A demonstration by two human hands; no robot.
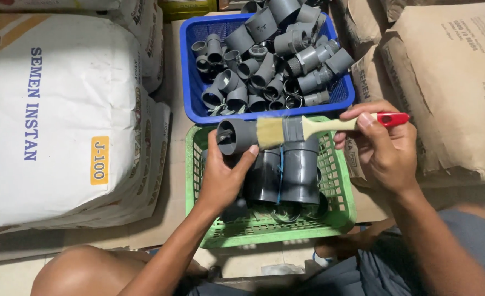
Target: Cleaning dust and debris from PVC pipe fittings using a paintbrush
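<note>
My left hand (pixel 223 175) grips a grey pipe fitting (pixel 237 136) over the green basket (pixel 341 211), while my right hand (pixel 382 145), at three o'clock, pinches a paintbrush (pixel 308 127) whose bristles touch the fitting.

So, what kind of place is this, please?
Probably a storeroom of a building-supply or hardware shop. A blue basket is full of grey pipe fittings, and large cement sacks are stacked on both sides. The left hand holds a fitting while the right hand brushes it with a paintbrush.
</note>
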